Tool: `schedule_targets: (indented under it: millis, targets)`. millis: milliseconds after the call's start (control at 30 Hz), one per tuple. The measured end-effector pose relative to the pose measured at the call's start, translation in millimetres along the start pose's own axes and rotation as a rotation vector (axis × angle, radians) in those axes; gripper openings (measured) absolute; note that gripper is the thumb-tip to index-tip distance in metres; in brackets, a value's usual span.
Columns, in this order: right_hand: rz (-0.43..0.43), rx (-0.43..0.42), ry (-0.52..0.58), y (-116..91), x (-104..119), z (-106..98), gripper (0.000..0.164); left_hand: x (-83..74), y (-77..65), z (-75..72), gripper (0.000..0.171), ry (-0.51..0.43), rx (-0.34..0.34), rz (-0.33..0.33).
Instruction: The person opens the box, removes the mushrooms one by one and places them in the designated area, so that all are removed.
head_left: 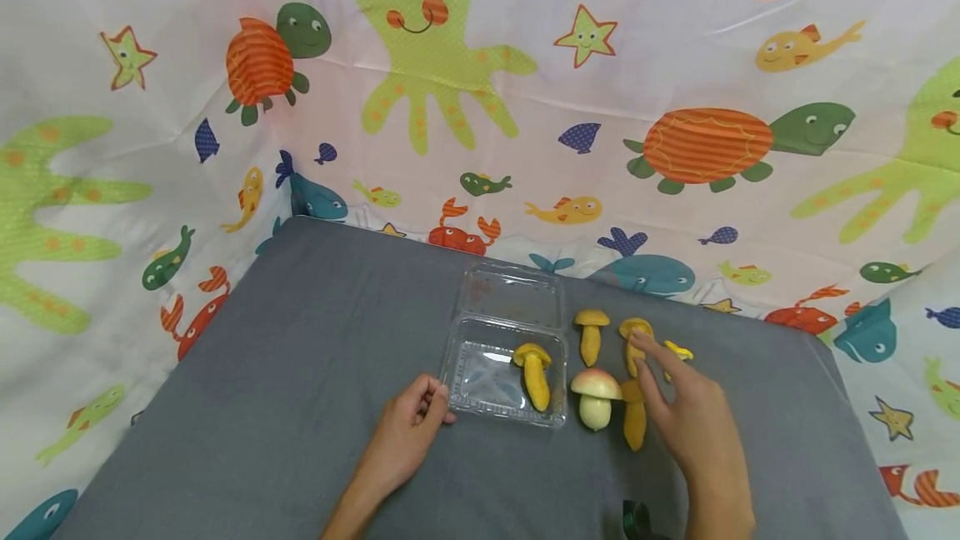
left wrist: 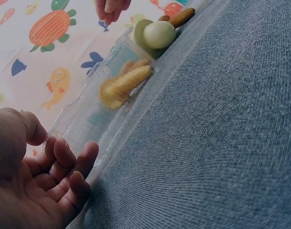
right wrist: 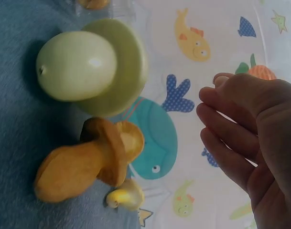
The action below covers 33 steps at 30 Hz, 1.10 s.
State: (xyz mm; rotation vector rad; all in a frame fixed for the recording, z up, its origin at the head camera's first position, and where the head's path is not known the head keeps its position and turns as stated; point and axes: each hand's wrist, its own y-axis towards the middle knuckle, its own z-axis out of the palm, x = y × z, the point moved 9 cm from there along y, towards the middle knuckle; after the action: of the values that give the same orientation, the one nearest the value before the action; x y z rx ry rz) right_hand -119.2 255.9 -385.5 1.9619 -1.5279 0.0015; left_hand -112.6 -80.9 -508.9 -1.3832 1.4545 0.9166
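A clear plastic clamshell box (head_left: 480, 411) lies with its lid (head_left: 513, 294) folded back, and one yellow-brown toy mushroom (head_left: 536, 382) rests inside it. My left hand (head_left: 408, 432) pinches the box's near-left edge between thumb and curled fingers; the left wrist view shows this hand (left wrist: 49, 176) at the rim. Over the loose mushrooms hovers my right hand (head_left: 693, 415), its fingertips in front of a yellow-brown mushroom (head_left: 634, 326). In the right wrist view that hand (right wrist: 250, 129) has loosely bent fingers with nothing between them, apart from the mushrooms.
Right of the box stand a pale mushroom with a reddish cap (head_left: 596, 411), another yellow-brown mushroom (head_left: 591, 344), one nearer me (head_left: 634, 427) and a small bright yellow one (head_left: 678, 350). A dark object (head_left: 636, 517) shows at the front edge. Sea-animal curtains (head_left: 510, 173) border the grey cloth.
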Motion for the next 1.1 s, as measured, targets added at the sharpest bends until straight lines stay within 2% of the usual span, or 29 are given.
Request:
schedule_targets:
  millis: [267, 567, 767, 1000, 1100]
  targets:
    - [0.06, 0.058, -0.024, 8, 5, 7, 0.038, -0.1, -0.6, -0.2, 0.016, -0.013, 0.001, -0.004]
    - [0.063, 0.12, 0.023, 14, 14, 18, 0.038, 0.0, -0.3, 0.4, 0.016, -0.006, -0.008, -0.01]
    - [0.101, 0.191, 0.049, 17, 20, 30, 0.037, 2.3, -0.6, 0.4, 0.018, 0.004, 0.0, -0.019]
    - [0.035, 0.215, 0.103, 21, 35, 45, 0.039, 2.8, -0.4, -0.8, 0.019, 0.015, -0.008, -0.017]
    - [0.036, 0.245, 0.144, 21, 38, 53, 0.039, 2.0, -0.2, -0.3, 0.018, 0.015, -0.007, -0.016]
